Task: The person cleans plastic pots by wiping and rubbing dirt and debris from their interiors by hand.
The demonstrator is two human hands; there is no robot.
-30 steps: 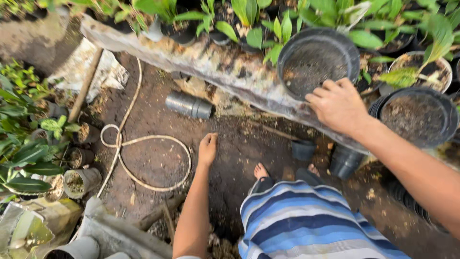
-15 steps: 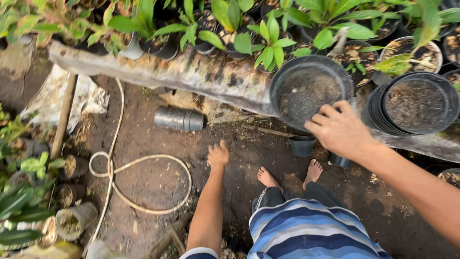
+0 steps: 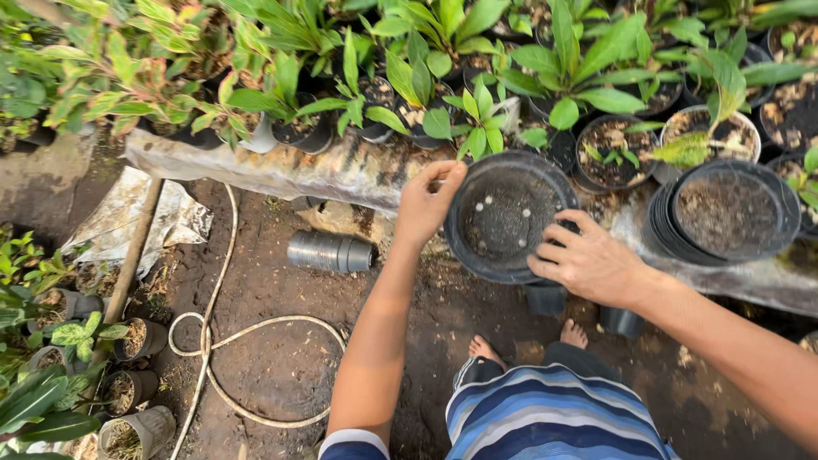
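Head view: the person squats on bare earth, looking down over striped blue shorts (image 3: 554,417) and 2 bare feet (image 3: 528,345). Both hands hold 1 empty black plastic pot (image 3: 507,217), tipped so its inside and drain holes face the camera. It sits at the edge of a low ledge covered in grey sheeting (image 3: 290,170), just in front of the rows of potted plants.

The left hand (image 3: 426,204) grips the pot's upper-left rim, its fingers (image 3: 447,175) closed over the edge with the thumb outside. The right hand (image 3: 588,260) clasps the lower-right rim, its fingers (image 3: 554,251) curled partly shut around the lip.

Just right of the held pot lies a nested stack of black pots (image 3: 724,213), the front one filled with soil. Below the hands, 2 small black pots (image 3: 545,298) stand on the ground near the feet. To the left, a grey stack of small pots (image 3: 331,252) lies on its side on the soil. A pale hose (image 3: 256,328) loops across the ground, and a wooden handle (image 3: 132,255) slants beside crumpled plastic. Small seedling pots (image 3: 128,341) cluster at the lower left.
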